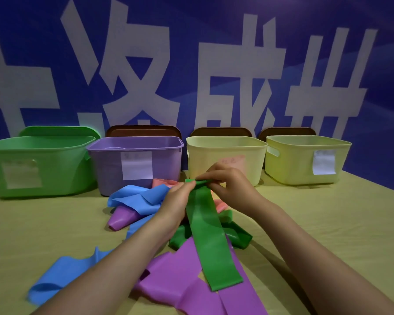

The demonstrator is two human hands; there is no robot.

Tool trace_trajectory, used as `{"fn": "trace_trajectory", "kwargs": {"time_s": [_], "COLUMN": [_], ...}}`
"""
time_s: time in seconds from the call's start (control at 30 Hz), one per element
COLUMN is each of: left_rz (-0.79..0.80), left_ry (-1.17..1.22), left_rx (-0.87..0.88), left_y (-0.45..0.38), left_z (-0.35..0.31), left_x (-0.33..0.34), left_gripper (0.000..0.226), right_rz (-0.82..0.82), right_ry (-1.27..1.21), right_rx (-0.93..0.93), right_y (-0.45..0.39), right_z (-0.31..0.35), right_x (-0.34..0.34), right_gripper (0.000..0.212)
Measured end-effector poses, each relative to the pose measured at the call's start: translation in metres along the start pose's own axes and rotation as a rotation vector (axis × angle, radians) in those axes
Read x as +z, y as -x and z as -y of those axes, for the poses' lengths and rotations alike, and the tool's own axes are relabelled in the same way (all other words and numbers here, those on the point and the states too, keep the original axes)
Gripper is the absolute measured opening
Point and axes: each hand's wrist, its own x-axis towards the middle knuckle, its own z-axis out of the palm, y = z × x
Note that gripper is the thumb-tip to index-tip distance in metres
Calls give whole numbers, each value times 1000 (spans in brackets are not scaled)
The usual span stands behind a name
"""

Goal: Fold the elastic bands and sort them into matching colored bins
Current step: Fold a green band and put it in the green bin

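Both hands, left hand (180, 196) and right hand (228, 185), are pinching the green band's (212, 242) top end, folding it; next, probably doubling it toward the green bin (43, 164).

Behind the table (328, 223), draped in yellow-green cloth, a blue banner (214, 26) with large white characters filling the whole back wall, dimly lit.

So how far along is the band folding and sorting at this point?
Early on. No band shows in any bin, though the bin floors are mostly hidden. In hand: the left hand and right hand pinch the top end of the green band, which hangs unfolded. Left: the blue bands, purple bands and a pink band lie loose on the table; the green bin waits.
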Motion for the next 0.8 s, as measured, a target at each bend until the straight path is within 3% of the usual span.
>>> {"fn": "trace_trajectory", "kwargs": {"time_s": [0.23,0.4,0.5,0.67,0.8], "left_rz": [140,287,351,298,397], "left_ry": [23,332,294,108,76], "left_rx": [43,-242,-263,-165,-166], "left_y": [14,27,28,30,31], "left_z": [-4,-20,-20,-11,-14], "left_x": [7,10,10,17,14], "left_gripper": [17,42,42,25,22], "right_rz": [-204,-282,-351,-403,-436], "right_ry": [-425,-681,-672,-605,-675], "right_rx": [284,359,349,347,412], "right_y": [-4,-5,-6,-7,-8], "right_z": [2,7,7,5,2], "right_x": [-1,0,0,-1,-4], "right_gripper": [24,18,18,20,19]}}
